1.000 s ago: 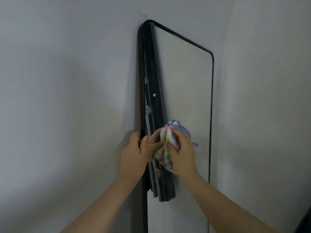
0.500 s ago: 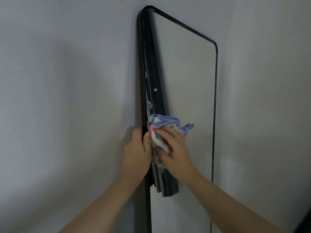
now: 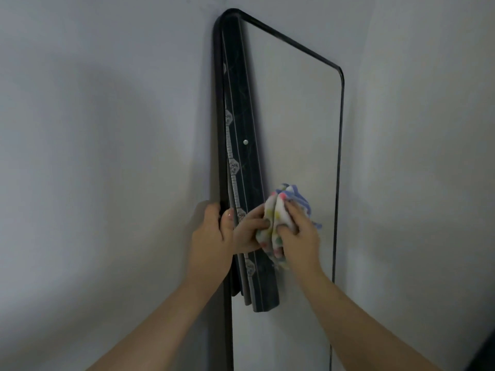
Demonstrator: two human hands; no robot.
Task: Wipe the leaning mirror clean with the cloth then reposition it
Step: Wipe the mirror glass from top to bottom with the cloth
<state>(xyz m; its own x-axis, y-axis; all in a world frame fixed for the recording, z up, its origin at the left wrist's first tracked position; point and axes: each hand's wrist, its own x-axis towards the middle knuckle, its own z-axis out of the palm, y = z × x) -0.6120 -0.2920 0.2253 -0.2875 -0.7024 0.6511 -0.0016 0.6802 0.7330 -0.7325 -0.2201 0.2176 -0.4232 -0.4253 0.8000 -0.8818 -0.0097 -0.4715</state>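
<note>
Crumpled cloth (image 3: pixel 273 219) further right than before, on smooth mirror (image 3: pixel 294 116)

Your mirror (image 3: pixel 294 124) runs off the bottom edge, its foot unseen. The fingertips of your left hand (image 3: pixel 211 242) hide behind the frame (image 3: pixel 220 129). The cloth (image 3: pixel 276 218) covers the palm of your right hand (image 3: pixel 301 243). Markings on the dark strip (image 3: pixel 241 103) are too small to read; a dark shape (image 3: pixel 485 353) at the lower right is cut off
</note>
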